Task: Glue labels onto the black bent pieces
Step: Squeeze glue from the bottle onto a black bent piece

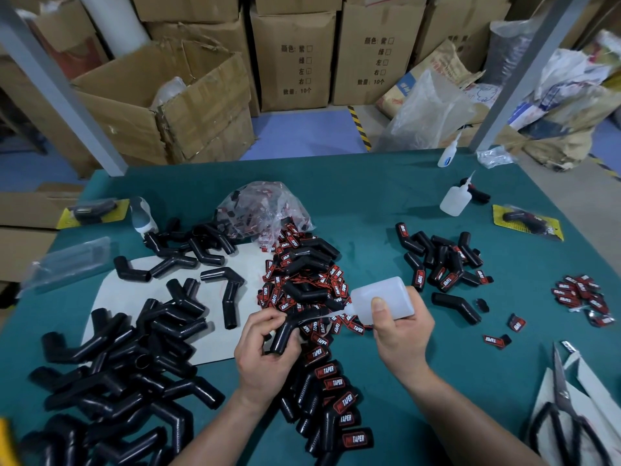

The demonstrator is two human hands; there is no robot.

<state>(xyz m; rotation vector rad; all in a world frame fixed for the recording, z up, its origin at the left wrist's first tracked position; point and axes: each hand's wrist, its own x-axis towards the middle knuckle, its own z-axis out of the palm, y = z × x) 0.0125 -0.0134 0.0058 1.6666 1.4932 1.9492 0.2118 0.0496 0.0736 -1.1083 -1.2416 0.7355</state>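
Observation:
My left hand (263,344) grips a black bent piece (291,327) just above the green table (420,203). My right hand (400,327) holds a translucent glue bottle (386,297) tipped left, its thin nozzle touching the upper arm of that piece. Behind the hands lies a heap of red-and-black labels (302,280) mixed with bent pieces. Unlabelled bent pieces (111,364) are piled at the left on a pale sheet. Labelled pieces (440,260) lie at the right, and more run along the near middle (339,405).
A clear bag of labels (265,206) sits behind the heap. Two more glue bottles (453,196) stand at the back right. A small label pile (581,294) lies at the right edge, scissors (564,412) at the near right. Cardboard boxes (295,55) stand beyond the table.

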